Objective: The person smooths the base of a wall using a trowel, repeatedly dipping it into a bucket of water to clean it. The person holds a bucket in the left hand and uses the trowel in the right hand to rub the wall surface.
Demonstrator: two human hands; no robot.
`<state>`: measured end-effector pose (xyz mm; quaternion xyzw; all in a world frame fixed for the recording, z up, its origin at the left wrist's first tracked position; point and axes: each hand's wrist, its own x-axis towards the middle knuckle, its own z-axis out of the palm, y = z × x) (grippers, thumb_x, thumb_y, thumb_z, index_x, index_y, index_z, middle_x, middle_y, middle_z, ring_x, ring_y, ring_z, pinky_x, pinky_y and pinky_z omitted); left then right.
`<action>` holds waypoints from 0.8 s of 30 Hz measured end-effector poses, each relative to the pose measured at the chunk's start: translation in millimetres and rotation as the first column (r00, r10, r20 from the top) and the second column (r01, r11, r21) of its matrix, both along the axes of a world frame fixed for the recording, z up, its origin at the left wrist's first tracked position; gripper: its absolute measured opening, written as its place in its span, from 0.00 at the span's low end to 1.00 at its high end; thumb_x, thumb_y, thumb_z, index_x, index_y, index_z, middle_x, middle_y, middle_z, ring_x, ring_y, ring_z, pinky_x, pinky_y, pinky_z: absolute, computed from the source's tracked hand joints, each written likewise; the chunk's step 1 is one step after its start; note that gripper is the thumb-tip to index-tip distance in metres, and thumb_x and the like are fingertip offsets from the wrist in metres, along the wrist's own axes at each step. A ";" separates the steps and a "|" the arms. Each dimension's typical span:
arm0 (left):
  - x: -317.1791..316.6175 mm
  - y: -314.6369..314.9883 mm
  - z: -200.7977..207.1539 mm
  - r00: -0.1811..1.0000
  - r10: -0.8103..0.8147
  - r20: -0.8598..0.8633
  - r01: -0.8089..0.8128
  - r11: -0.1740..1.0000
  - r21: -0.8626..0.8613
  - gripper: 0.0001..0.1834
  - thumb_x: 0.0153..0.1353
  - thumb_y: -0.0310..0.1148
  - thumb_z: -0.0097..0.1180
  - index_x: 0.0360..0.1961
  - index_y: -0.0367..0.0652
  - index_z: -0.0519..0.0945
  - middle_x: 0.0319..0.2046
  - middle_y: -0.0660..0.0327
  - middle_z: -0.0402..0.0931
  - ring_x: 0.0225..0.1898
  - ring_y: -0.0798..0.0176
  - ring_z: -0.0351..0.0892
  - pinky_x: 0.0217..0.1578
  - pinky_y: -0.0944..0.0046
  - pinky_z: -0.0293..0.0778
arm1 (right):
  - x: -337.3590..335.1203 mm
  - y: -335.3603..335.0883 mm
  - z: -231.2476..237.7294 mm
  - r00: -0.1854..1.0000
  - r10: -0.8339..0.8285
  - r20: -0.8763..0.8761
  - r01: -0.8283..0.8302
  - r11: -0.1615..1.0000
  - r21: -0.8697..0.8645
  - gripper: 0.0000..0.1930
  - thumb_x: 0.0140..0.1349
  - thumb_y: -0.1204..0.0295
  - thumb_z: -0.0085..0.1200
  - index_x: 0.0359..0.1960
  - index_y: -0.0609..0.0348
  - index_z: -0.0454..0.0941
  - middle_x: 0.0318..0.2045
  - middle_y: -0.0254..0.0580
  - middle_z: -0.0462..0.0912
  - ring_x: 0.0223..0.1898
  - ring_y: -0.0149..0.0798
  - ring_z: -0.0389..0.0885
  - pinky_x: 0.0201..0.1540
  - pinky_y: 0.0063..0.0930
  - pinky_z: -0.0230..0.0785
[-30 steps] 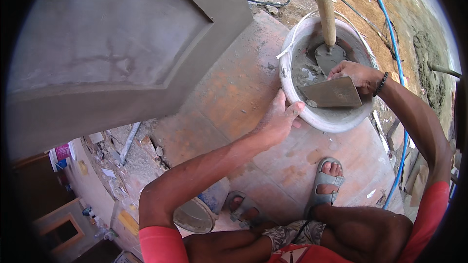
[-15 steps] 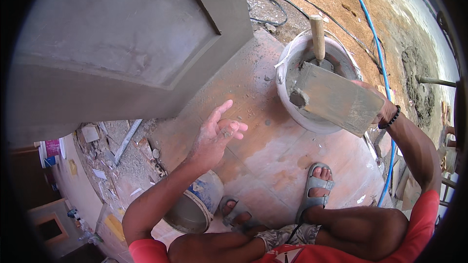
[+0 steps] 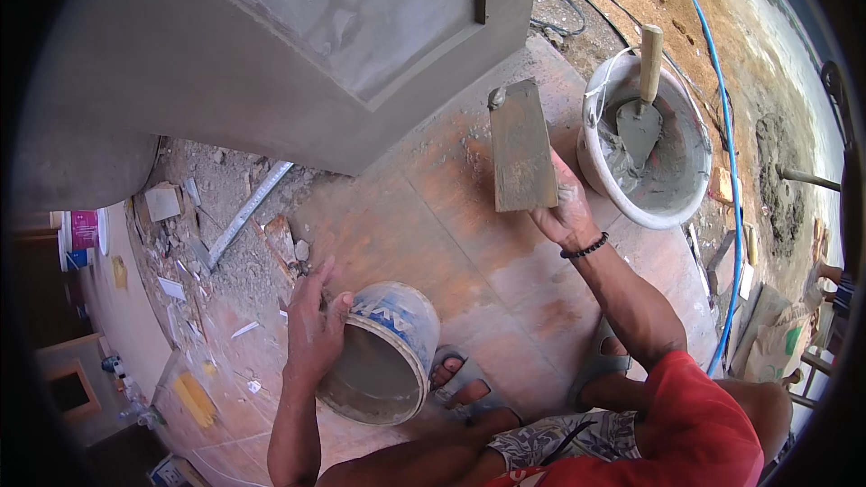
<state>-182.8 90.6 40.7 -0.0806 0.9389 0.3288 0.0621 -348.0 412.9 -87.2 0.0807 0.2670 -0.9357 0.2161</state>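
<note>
My right hand (image 3: pixel 570 209) is closed on a plastering float (image 3: pixel 523 149), holding it above the tiled floor to the left of the mortar bucket. Its flat face shows, with a dab of mortar on the far left corner; the handle is hidden. Beside a smaller bucket (image 3: pixel 419 311) of grey, watery liquid, my left hand (image 3: pixel 317 311) is open, thumb apart from the fingers. Whether it touches that bucket I cannot tell. In the white mortar bucket (image 3: pixel 591 158) stands a trowel (image 3: pixel 649 68), wooden handle up, its blade against the grey mortar.
A grey plastered block (image 3: pixel 298 117) with a recessed panel rises at the far left. Rubble (image 3: pixel 244 180) and a metal strip (image 3: pixel 248 212) lie beside it. A blue hose (image 3: pixel 729 153) and black cable (image 3: pixel 577 0) run along the right and back. My sandalled feet (image 3: pixel 465 383) rest near the small bucket.
The float has come away from above the mortar bucket, leftward, and turned more upright. My left hand has dropped back to the small bucket. The whole view has shifted too.
</note>
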 end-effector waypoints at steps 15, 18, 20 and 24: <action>11.5 -6.7 0.6 0.999 -0.043 -0.002 0.042 0.997 -0.072 0.29 0.63 0.47 0.57 0.58 0.36 0.73 0.49 0.45 0.76 0.54 0.40 0.72 0.63 0.43 0.58 | -100.8 -107.4 -32.1 0.874 -0.467 -0.133 0.477 0.776 0.413 0.35 0.59 0.78 0.61 0.68 0.63 0.59 0.25 0.27 0.70 0.24 0.24 0.68 0.26 0.18 0.65; 8.9 -4.4 0.7 0.998 -0.067 -0.001 0.067 0.994 -0.083 0.29 0.63 0.47 0.58 0.58 0.37 0.73 0.49 0.47 0.77 0.55 0.41 0.72 0.66 0.40 0.53 | -103.5 -137.4 -45.7 0.857 -0.453 -0.244 0.505 0.646 0.573 0.33 0.58 0.78 0.62 0.65 0.65 0.62 0.28 0.29 0.72 0.28 0.25 0.71 0.32 0.19 0.67; 10.6 -6.9 1.5 0.998 -0.069 0.005 0.069 0.992 -0.104 0.29 0.63 0.46 0.58 0.58 0.38 0.73 0.49 0.47 0.77 0.54 0.42 0.73 0.66 0.40 0.53 | -72.6 -162.4 -38.7 0.890 -0.379 -0.254 0.446 0.610 0.655 0.32 0.56 0.77 0.64 0.62 0.66 0.65 0.31 0.33 0.76 0.34 0.26 0.75 0.40 0.21 0.70; 13.3 -9.3 0.9 0.998 -0.064 -0.022 0.062 0.992 -0.107 0.28 0.63 0.46 0.58 0.57 0.37 0.74 0.48 0.48 0.77 0.52 0.43 0.74 0.66 0.39 0.53 | -26.3 -149.9 -39.7 0.922 -0.232 -0.311 0.385 0.640 0.665 0.32 0.57 0.77 0.60 0.65 0.70 0.65 0.33 0.34 0.74 0.35 0.27 0.73 0.39 0.21 0.68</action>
